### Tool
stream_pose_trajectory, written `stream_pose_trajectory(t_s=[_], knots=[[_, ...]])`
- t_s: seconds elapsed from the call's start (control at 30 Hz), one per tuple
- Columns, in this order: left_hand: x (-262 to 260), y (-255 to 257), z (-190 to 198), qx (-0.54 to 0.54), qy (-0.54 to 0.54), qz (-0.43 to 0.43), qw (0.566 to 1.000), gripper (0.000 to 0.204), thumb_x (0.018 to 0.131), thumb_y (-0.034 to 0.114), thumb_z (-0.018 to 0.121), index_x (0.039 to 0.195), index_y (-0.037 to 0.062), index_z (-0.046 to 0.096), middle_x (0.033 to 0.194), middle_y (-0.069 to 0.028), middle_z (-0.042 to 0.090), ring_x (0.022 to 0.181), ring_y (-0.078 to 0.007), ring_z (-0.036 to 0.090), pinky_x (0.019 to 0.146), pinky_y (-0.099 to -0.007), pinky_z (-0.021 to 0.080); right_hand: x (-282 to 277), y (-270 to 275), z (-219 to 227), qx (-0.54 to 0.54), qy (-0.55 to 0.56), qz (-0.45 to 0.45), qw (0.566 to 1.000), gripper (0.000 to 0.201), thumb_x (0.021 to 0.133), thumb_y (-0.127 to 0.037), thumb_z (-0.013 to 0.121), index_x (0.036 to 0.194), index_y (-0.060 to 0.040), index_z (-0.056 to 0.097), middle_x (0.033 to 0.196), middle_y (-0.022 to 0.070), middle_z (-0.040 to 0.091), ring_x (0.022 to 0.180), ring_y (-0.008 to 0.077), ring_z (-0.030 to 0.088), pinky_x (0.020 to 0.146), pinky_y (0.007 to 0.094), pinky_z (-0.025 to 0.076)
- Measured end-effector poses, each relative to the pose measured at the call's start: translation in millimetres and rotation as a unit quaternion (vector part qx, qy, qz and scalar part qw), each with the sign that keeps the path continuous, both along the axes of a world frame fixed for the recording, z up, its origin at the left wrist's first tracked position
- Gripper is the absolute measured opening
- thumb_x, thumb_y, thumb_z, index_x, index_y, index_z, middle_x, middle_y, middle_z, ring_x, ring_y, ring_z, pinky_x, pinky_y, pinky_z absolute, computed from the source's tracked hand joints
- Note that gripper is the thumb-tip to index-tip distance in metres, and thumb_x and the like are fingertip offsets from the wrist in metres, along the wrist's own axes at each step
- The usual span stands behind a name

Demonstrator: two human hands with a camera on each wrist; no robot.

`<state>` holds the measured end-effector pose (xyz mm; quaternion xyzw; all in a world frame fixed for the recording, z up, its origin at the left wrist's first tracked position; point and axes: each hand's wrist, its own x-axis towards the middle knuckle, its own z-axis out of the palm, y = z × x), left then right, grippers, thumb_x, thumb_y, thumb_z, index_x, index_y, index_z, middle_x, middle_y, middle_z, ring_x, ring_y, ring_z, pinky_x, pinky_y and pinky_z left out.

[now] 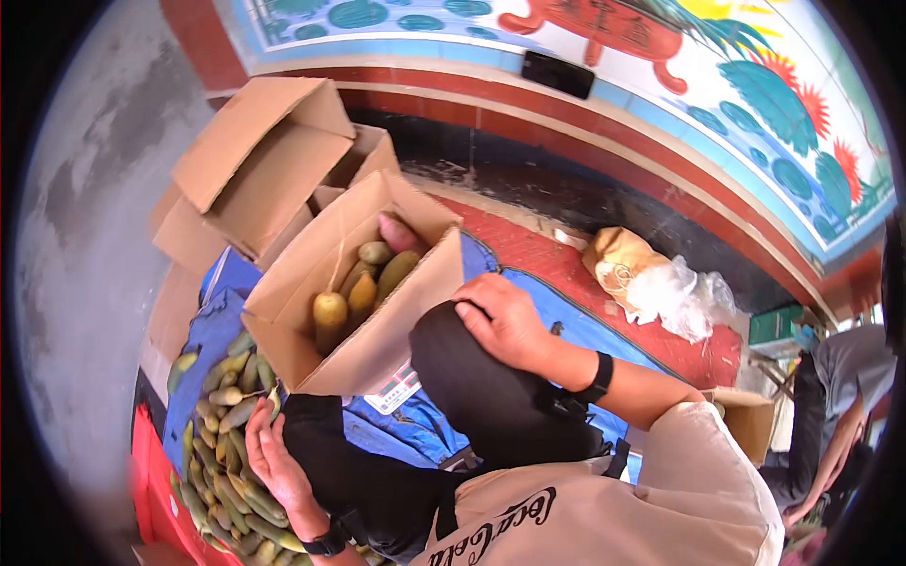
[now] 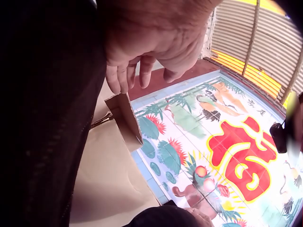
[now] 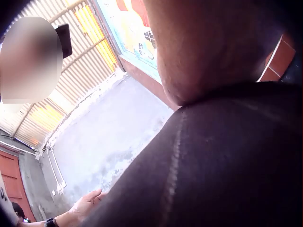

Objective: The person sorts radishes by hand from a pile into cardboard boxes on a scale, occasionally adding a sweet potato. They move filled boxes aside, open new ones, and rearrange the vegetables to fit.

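Observation:
My right hand (image 1: 510, 321) rests on the raised knee (image 1: 462, 368) in dark trousers, its fingers loosely bent and holding nothing. Beside the other leg, my left hand (image 1: 274, 462) is raised with relaxed fingers, over the edge of a pile of long green-yellow fruits (image 1: 226, 462). The left wrist view shows the same left hand (image 2: 151, 42) with nothing between its fingers. An uncovered cardboard box (image 1: 330, 368) stands tilted in front of the knees. Inside lie several plump green and yellow fruits (image 1: 361, 297) and a pinkish one (image 1: 398, 232).
More cardboard boxes (image 1: 274, 151) are stacked behind at the left. A blue sheet (image 1: 576, 311) lies under the box. Clear plastic and a brown bag (image 1: 623, 259) lie by the painted wall (image 1: 661, 94). Another person (image 1: 840, 406) is at the far right.

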<state>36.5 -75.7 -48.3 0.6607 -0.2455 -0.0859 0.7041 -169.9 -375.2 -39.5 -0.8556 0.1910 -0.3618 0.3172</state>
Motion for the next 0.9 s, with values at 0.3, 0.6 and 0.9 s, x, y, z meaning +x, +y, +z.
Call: stream_pose_trajectory(t_s=[0.3, 0.6, 0.9], knots=[[1, 2, -8, -0.034, -0.006, -0.035, 0.999, 0.035, 0.099, 0.025, 0.041, 0.118, -0.0021, 0.052, 0.134, -0.0174, 0.046, 0.124, -0.0285, 0.045, 0.101, -0.0404, 0.035, -12, 34, -10, -0.033, 0.031, 0.073, 0.996, 0.033, 0.083, -0.01, 0.06, 0.114, -0.0004, 0.055, 0.116, 0.0172, 0.056, 0.107, 0.0351, 0.053, 0.092, 0.0417, 0.044], [-4, 9, -12, -0.046, -0.003, -0.036, 0.998, 0.036, 0.099, 0.024, 0.041, 0.118, -0.0035, 0.052, 0.134, -0.0172, 0.047, 0.125, -0.0275, 0.045, 0.102, -0.0398, 0.035, -47, 36, -28, -0.084, 0.072, 0.085, 0.99, 0.037, 0.084, -0.022, 0.062, 0.115, -0.0024, 0.056, 0.119, 0.016, 0.056, 0.111, 0.0335, 0.052, 0.095, 0.0417, 0.043], [-9, 14, -8, -0.054, -0.006, -0.035, 0.998, 0.036, 0.099, 0.025, 0.041, 0.115, -0.0042, 0.055, 0.133, -0.0173, 0.048, 0.123, -0.026, 0.046, 0.101, -0.039, 0.035, -279, -21, -164, 0.003, 0.54, -0.246, 0.805, 0.03, 0.082, -0.031, 0.06, 0.099, -0.0066, 0.064, 0.108, 0.0175, 0.06, 0.109, 0.0323, 0.054, 0.092, 0.0432, 0.043]])
